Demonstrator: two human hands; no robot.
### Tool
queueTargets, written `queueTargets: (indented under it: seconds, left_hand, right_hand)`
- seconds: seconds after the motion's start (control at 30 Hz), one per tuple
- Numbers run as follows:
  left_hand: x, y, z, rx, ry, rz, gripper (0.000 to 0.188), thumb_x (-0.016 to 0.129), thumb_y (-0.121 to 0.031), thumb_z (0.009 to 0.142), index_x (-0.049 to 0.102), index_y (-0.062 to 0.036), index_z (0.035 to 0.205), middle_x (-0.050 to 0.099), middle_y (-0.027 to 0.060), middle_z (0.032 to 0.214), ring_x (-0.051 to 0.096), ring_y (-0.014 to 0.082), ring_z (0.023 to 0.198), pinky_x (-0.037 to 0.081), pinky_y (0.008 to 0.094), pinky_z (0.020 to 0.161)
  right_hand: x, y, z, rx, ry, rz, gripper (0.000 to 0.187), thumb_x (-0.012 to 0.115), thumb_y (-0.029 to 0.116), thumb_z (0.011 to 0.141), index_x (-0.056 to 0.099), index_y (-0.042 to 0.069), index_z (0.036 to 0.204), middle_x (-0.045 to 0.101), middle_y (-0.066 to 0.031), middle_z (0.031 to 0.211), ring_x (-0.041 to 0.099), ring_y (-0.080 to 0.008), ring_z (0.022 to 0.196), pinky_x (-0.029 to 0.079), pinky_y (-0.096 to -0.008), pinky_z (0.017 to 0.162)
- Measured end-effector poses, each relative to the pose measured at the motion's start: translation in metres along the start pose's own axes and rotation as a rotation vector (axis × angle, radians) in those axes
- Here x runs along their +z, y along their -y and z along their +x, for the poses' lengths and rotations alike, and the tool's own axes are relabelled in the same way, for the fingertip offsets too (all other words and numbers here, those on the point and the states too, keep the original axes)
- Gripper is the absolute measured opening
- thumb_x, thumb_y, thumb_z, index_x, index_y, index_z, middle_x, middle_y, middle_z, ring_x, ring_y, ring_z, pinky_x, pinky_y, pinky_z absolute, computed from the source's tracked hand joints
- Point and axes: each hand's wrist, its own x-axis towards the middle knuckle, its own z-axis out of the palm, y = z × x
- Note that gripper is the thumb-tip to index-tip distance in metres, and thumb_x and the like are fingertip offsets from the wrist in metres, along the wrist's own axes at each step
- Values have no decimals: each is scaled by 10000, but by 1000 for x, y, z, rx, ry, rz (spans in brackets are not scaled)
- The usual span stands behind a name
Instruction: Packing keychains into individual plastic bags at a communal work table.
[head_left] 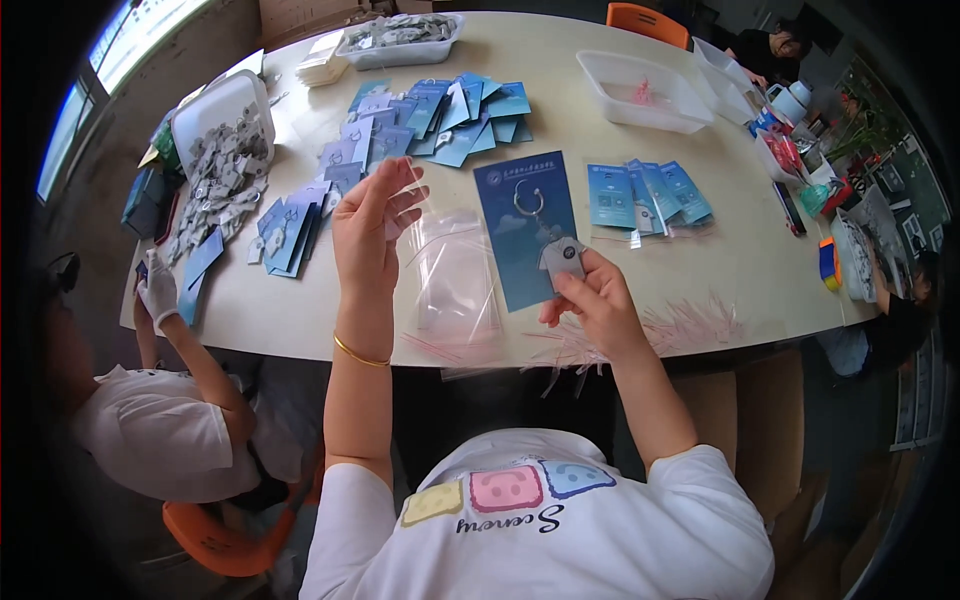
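Observation:
My right hand [590,300] pinches a blue card [515,205] upright by its lower right side. A keychain with a silver ring and a white shirt-shaped charm [562,258] hangs on the card's front, and my thumb presses on the charm. To the left, my left hand [370,220] is raised with curled fingers around a thin, see-through plastic bag [402,188], whose outline is hard to make out. Between my hands, clear plastic bags [455,285] lie flat on the table [640,290].
Blue cards with keychains [430,115] are heaped ahead, and bagged cards [650,195] lie right. Charms spill from a tipped white tub [225,110]. Pinkish strips [690,325] lie near the front edge. A gloved co-worker [165,420] sits at left; a clear bin [645,90] stands far right.

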Motion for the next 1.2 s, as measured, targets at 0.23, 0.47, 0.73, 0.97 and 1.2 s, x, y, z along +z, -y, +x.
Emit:
queueTargets:
  seconds: [0.23, 0.47, 0.73, 0.97, 1.2]
  left_hand:
    - [7, -6, 6, -118, 24, -284, 233, 618, -267, 888, 651, -60, 990, 681, 64, 901, 656, 138, 768, 513, 234, 621]
    - [18, -4, 0, -64, -4, -244, 226, 616, -257, 889, 651, -58, 993, 674, 68, 936, 658, 157, 812, 519, 241, 631]
    - [4, -7, 6, -81, 82, -403, 221, 589, -246, 905, 637, -62, 1019, 672, 68, 954, 660, 169, 834, 543, 280, 685]
    - [8, 1, 7, -297, 299, -781, 185, 569, -233, 916, 642, -102, 1024, 688, 62, 977, 668, 183, 879, 545, 308, 780]
    - [19, -7, 2, -289, 265, -840, 180, 587, -242, 906, 652, -107, 1005, 690, 50, 976, 666, 170, 867, 535, 293, 765]
  right_hand:
    - [22, -52, -23, 57, 11, -42, 208, 525, 91, 915, 533, -32, 1083, 622, -63, 872, 614, -122, 666, 493, -248, 598]
    - [39, -57, -7, -105, -76, -241, 163, 504, 49, 920, 521, -26, 1064, 614, -71, 880, 609, -125, 686, 496, -245, 590]
    - [40, -42, -21, 290, 223, 694, 197, 425, 78, 910, 492, -18, 1068, 615, -130, 872, 541, -164, 507, 407, -240, 436]
    - [61, -50, -12, 377, 815, 1603, 189, 418, 159, 937, 446, -10, 1017, 585, -126, 827, 530, -150, 484, 427, -229, 414]
    - [77, -36, -7, 300, 1121, 1576, 183, 467, 138, 923, 450, -20, 1014, 590, -138, 808, 538, -158, 442, 437, -238, 384]
